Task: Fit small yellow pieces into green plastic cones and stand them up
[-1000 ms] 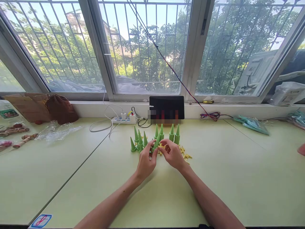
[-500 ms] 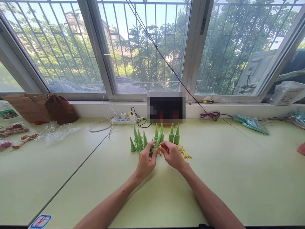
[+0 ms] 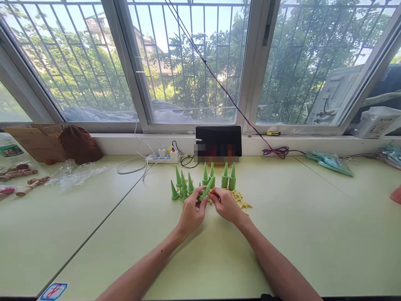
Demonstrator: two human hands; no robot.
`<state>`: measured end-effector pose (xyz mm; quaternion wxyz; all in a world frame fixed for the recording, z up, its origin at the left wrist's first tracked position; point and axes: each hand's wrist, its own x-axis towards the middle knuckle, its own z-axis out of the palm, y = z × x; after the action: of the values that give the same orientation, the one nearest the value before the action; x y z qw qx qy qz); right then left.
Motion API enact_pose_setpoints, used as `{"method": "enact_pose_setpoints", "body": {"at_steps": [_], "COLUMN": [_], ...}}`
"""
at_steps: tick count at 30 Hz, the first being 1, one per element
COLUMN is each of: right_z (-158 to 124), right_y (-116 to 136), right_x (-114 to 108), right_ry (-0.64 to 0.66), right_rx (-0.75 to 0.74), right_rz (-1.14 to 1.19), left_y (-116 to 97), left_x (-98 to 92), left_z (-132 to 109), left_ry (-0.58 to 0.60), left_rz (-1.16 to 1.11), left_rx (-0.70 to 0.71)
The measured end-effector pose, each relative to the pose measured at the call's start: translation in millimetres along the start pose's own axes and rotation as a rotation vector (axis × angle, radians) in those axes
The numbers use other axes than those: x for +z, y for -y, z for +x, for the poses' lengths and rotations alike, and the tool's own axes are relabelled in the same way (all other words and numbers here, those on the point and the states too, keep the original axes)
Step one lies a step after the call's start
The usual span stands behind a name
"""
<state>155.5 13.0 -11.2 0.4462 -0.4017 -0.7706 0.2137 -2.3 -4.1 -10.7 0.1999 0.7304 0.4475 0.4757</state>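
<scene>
My left hand (image 3: 192,209) is closed around a green cone-shaped piece (image 3: 206,188), which leans with its tip up and to the right. My right hand (image 3: 226,205) pinches thumb and fingers together against the cone's right side; whatever sits between those fingertips is too small and hidden to name. Small yellow pegs (image 3: 244,205) lie scattered beside and behind my right hand. Several green cones (image 3: 183,186) stand upright left of my hands. Behind them are more green cones on ribbed green bases (image 3: 232,177).
At the back, a dark-screened tablet (image 3: 218,140) leans by the windowsill, with a power strip (image 3: 163,157) and cables to its left. A brown drawstring bag (image 3: 79,144), clear plastic wrap (image 3: 73,173) and wooden pieces (image 3: 31,187) lie at left. Teal plastic packets (image 3: 332,163) lie at right.
Both hands keep nearly the same place. The cone and the right fingertips have shifted only slightly against each other.
</scene>
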Motion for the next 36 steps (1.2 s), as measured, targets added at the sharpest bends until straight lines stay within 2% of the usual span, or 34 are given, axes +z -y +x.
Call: {"method": "enact_pose_setpoints", "body": {"at_steps": [16, 36], "right_z": [-0.2, 0.2], "right_y": [-4.9, -6.3], "right_x": [1.9, 2.3], "right_ry": [0.027, 0.043], "right_rx": [-0.031, -0.025], "right_rz": [-0.08, -0.048], "left_y": [0.1, 2.6], "left_x": [-0.5, -0.8], "left_z": [0.7, 1.0], "left_ry": [0.031, 0.064], "left_rz": [-0.011, -0.057], "left_rx": [-0.008, -0.029]}}
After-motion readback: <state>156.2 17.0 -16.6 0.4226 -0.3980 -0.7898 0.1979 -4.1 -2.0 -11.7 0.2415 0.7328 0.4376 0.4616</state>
